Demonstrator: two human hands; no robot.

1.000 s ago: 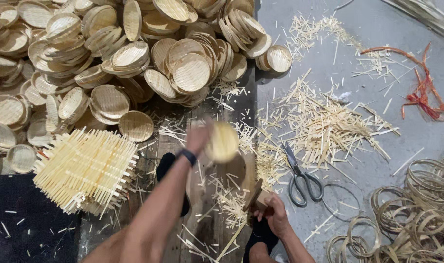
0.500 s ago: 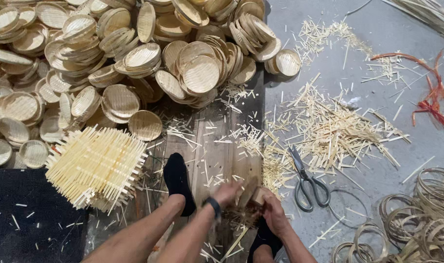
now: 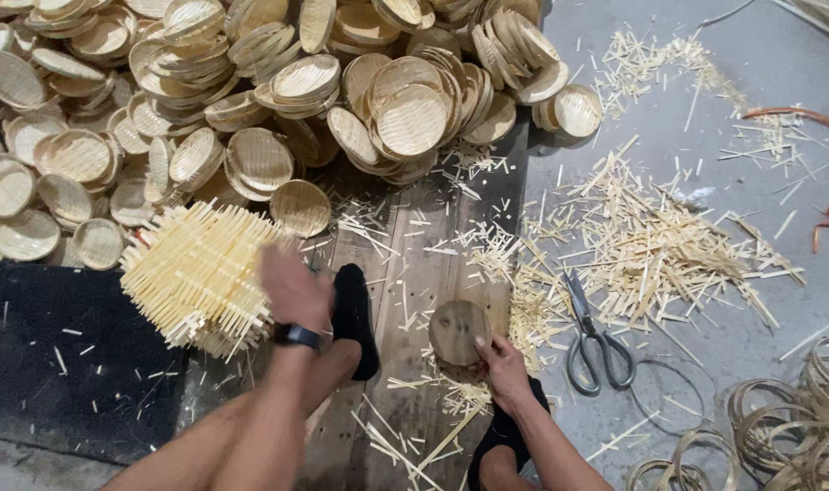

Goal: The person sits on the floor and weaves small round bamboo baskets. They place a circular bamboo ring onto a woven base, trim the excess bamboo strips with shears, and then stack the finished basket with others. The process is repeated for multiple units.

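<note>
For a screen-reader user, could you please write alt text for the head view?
The left hand reaches a stack of square woven bamboo mats while the right hand grips a round wooden block. A heap of round baskets, scissors and bamboo offcuts surround them.

Woven mat stack (image 3: 201,277) lies left on the floor (image 3: 760,73), the left hand (image 3: 292,289) on its right edge. Basket heap (image 3: 251,100) sits far left. Wooden block (image 3: 458,332) near centre on the plank (image 3: 414,273), right hand (image 3: 504,368) touching it. Scissors (image 3: 592,336) just right; splinter pile (image 3: 651,245) beyond them; hoops (image 3: 796,427) near right.
</note>
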